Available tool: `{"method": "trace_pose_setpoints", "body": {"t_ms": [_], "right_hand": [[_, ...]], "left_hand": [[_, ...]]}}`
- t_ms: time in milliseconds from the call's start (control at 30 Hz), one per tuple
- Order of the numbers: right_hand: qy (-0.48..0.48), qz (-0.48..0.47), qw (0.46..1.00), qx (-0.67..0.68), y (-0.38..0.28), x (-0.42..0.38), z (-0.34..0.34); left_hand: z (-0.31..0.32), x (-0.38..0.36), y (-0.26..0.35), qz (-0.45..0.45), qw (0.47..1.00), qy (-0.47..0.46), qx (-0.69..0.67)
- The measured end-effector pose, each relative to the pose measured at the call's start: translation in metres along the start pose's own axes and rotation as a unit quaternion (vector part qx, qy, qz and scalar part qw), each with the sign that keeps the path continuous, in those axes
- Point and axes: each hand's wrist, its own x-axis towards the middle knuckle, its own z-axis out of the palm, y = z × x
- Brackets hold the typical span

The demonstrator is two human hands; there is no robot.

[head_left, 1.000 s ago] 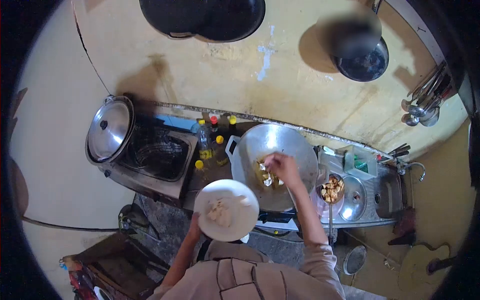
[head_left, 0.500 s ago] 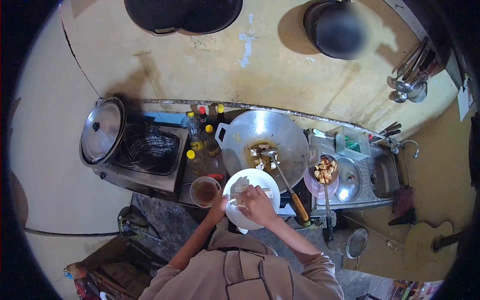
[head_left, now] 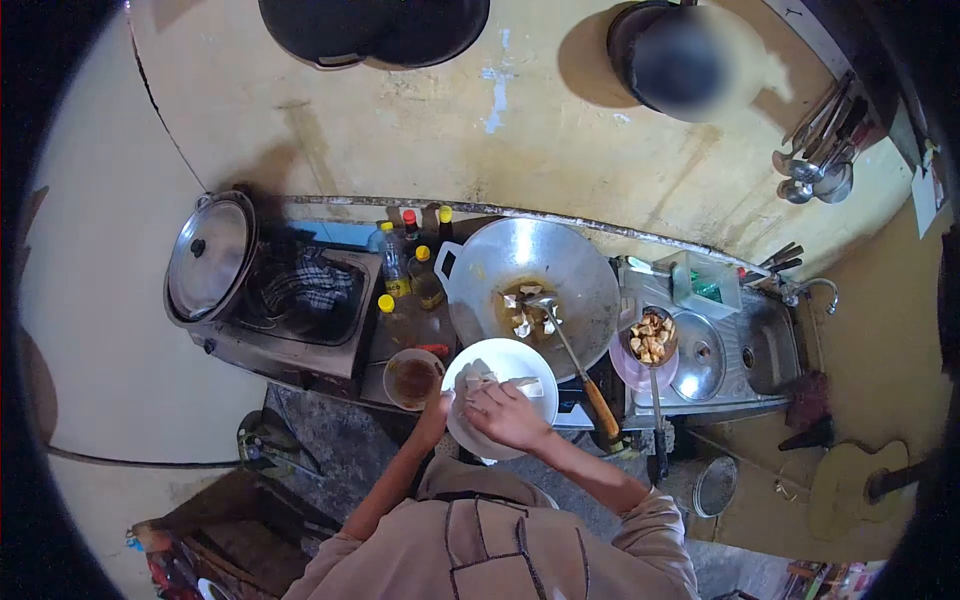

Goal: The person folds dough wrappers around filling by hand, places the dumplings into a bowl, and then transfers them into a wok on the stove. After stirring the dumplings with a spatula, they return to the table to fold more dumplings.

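Note:
My left hand [head_left: 433, 418] grips a white plate [head_left: 520, 354] by its left rim, in front of the wok. Over the plate, my right hand [head_left: 506, 413] has its fingers bent together down among white blocks that look like tofu [head_left: 528, 387]. Those fingertips are partly hidden, so what they pinch does not show. Beyond the plate stands a large metal wok [head_left: 575, 265] with several pale pieces [head_left: 522, 325] in brown oil. A spatula [head_left: 592, 391] with a wooden handle rests in it, its handle leaning over the near right rim.
Right of the wok, a long-handled strainer [head_left: 655, 368] with browned pieces lies over a pink bowl [head_left: 628, 372]. A bowl of brown liquid [head_left: 410, 380] and several bottles [head_left: 396, 280] stand left. Further out are a lidded pot [head_left: 208, 262] and a sink [head_left: 768, 355].
My right hand has shifted slightly left in the plate, its fingers closing in on the white blocks. My left hand keeps its grip. The spatula and wok have not moved.

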Motion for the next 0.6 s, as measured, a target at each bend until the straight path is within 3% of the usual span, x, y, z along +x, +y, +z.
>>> {"method": "trace_pose_setpoints", "body": {"t_ms": [100,200,300,367,467,600], "right_hand": [[0.006,-0.012,1.0,0.024,0.001,0.0,0.001],[0.015,0.028,0.997,0.071,0.0,-0.001,-0.002],[0.028,0.087,0.985,0.143,-0.001,-0.004,0.004],[0.036,0.117,0.967,0.222,-0.002,-0.005,0.009],[0.072,0.18,0.923,0.332,-0.006,0.0,0.001],[0.06,0.308,0.781,0.539,-0.004,0.003,0.004]], "left_hand": [[0.011,-0.011,0.02,-0.045,0.993,0.027,-0.105],[-0.002,-0.02,0.031,-0.053,0.996,-0.074,0.004],[0.002,-0.025,0.032,-0.098,0.989,-0.024,-0.109],[0.0,-0.027,0.044,-0.084,0.993,-0.052,-0.058],[-0.001,-0.031,0.046,-0.062,0.996,-0.057,-0.035],[-0.002,-0.026,0.029,0.022,0.998,-0.061,0.023]]}}
